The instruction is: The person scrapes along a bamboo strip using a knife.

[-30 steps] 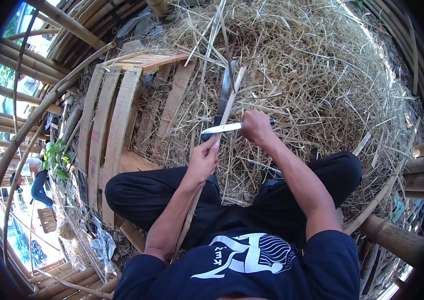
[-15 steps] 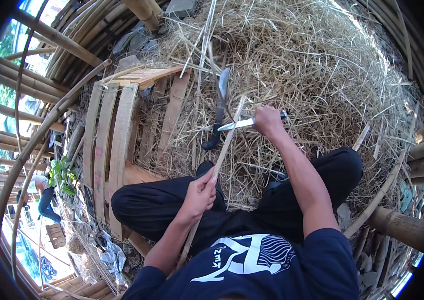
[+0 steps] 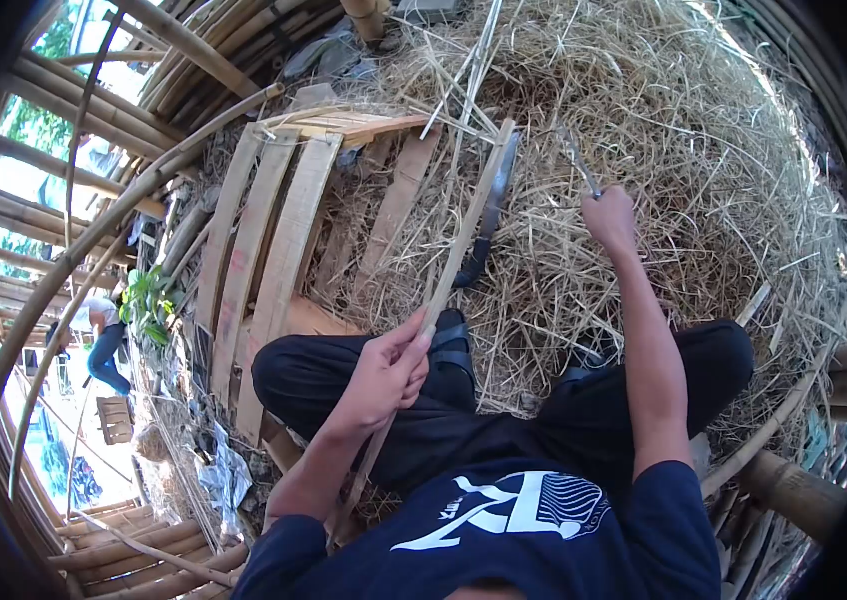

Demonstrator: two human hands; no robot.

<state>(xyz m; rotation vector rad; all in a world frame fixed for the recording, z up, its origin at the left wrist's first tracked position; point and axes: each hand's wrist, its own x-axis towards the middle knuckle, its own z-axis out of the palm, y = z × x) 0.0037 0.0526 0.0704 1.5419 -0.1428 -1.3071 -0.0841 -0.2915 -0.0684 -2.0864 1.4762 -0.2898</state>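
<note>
My left hand [image 3: 384, 378] is closed around a long, flat bamboo strip [image 3: 465, 235] near my lap. The strip slants up and away over the straw, its lower end running back past my forearm. My right hand [image 3: 610, 220] grips a knife [image 3: 581, 165], whose narrow blade points away from me, off to the right of the strip and apart from it. The knife's handle is hidden in my fist. A machete with a black handle [image 3: 476, 264] lies on the straw just behind the strip, which partly covers its blade.
Dry straw [image 3: 684, 190] covers the ground ahead. To the left stands a slatted wooden pallet [image 3: 289, 235], close to my knee. Bamboo poles [image 3: 114, 235] form a frame on the left, and a thick bamboo pole [image 3: 794, 490] lies at right. Another person [image 3: 107, 345] is outside, beyond a leafy plant [image 3: 149, 305].
The knife has left the strip, swinging from crosswise to pointing away, up and right. The strip's far end has risen, now overlapping the machete. The whole view has shifted slightly.
</note>
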